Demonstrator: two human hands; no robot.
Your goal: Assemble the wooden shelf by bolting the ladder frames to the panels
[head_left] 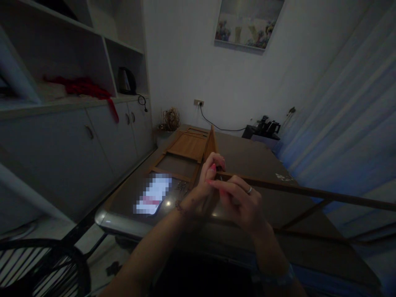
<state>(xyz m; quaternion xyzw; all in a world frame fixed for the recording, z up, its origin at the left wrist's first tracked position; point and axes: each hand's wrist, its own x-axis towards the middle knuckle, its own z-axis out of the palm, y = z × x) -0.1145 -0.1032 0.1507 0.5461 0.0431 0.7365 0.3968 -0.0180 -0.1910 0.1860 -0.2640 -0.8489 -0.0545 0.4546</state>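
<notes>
The fingers of the right hand [241, 200] are held bent at the left end of the frame [309, 191]; whether anything is pinched cannot be told. That end is grasped by the left hand [210, 171], just beyond. The frame's long axis is directed rightward over the table [247, 150], the right hand being nearer its length. Beyond, an upright panel [211, 142] is seen.

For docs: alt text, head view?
A person's left hand and right hand close together at the end of a wooden rail, beside an upright wooden panel, over a table in a dim room. A flat wooden frame and a lit phone, screen pixelated, lie to the left.
</notes>
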